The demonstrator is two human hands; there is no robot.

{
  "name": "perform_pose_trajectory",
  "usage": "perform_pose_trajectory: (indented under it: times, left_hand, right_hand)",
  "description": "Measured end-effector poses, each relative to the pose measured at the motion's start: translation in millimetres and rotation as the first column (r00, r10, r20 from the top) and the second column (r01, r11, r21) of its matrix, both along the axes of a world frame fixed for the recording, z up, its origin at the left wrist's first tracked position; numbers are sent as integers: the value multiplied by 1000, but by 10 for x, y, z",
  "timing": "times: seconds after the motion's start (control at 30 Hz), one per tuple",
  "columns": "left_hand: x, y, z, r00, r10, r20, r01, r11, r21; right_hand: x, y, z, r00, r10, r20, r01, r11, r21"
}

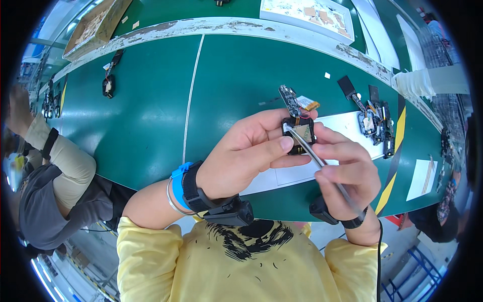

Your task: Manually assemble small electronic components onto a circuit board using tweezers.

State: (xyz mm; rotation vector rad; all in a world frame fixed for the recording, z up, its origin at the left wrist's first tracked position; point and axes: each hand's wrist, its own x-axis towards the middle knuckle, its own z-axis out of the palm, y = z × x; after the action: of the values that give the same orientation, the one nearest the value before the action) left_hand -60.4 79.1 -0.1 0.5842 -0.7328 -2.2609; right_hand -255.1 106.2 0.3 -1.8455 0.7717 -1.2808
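Observation:
My left hand (246, 151) is closed around the edges of a small black device housing (305, 126), its thumb pressed on the near-left side. A narrow circuit board (289, 100) and a small silvery battery (308, 103) with an orange end stick out beyond the housing's far edge, joined to it by thin wires. Inside the housing lies a tan pad. In my right hand (349, 171) is a slim metal tool that looks like tweezers (322, 162), held like a pen. Its tip touches or hovers over a white spot at the housing's left side; contact cannot be made out.
White sheets (289, 173) lie under my hands on the green table (141, 100). Several similar device assemblies (375, 123) are grouped at right, beside yellow-black tape (397, 146). Another assembly (108, 85) lies far left. Boxes of scraps (309, 15) stand beyond a worn ledge. A co-worker (55, 171) sits at left.

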Motion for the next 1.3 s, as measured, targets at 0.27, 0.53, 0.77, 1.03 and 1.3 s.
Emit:
perform_pose_trajectory:
  times: [0.27, 0.53, 0.77, 1.03, 1.3]
  left_hand:
    - [3, -3, 10, 1000, 0, 5, 1, 1000, -19]
    - [-8, 18, -31, 1000, 7, 30, -5, 998, -61]
    - [0, 28, -38, 999, 30, -28, -31, 999, -11]
    - [24, -3, 61, 985, -94, 147, 89, 995, 38]
    - [23, 41, 7, 963, -156, 219, 162, 987, -13]
  right_hand:
    - [29, 12, 26, 995, -7, -96, 1, 998, -62]
    - [22, 24, -36, 993, -69, 92, 66, 997, 38]
    - [-59, -49, -20, 937, -3, 348, -95, 959, 265]
    - [-288, -187, -18, 894, -93, 439, -31, 963, 268]
    - [-106, -118, 166, 920, -120, -372, 156, 985, 70]
